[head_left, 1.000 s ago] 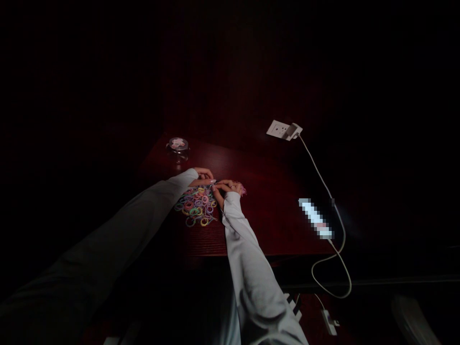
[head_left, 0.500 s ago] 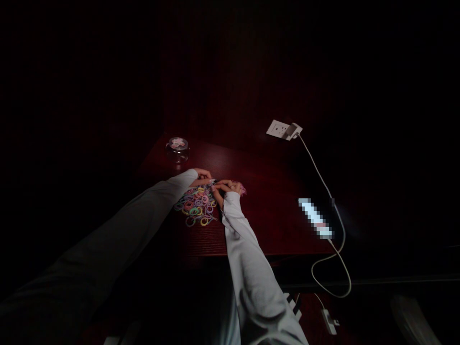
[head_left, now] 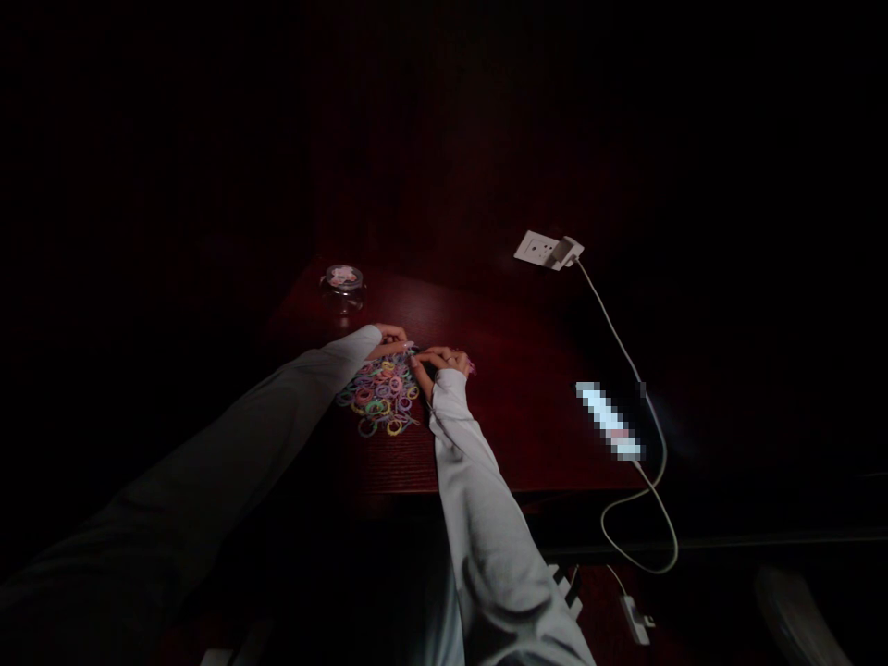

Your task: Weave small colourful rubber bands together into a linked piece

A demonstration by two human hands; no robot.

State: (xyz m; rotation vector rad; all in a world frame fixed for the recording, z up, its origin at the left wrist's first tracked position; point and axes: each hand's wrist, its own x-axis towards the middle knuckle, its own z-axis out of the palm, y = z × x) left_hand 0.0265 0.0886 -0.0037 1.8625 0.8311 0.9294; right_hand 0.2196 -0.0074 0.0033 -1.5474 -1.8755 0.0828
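A pile of small pastel hair ties [head_left: 380,400] in pink, yellow, green and purple lies on the dark red table. My left hand [head_left: 389,340] is just above the pile's far edge, its fingers closed in a pinch. Opposite it, my right hand [head_left: 441,362] bends in at the pile's right edge with thumb and fingers brought together. The fingertips of both hands nearly meet over something small and dark, too small to make out. Some pink material [head_left: 473,368] shows beyond my right hand, partly covered by it.
A clear jar [head_left: 344,294] with a patterned lid stands at the back left of the table [head_left: 517,407]. On the right lies a lit, blurred phone [head_left: 609,422] with a white cable [head_left: 616,324] running to a charger in the wall socket [head_left: 537,250]. Below, a white plug [head_left: 635,620] shows.
The fingers of my right hand have shifted slightly, and less of the pink material shows beside them. My left hand, the pile and the jar look the same.
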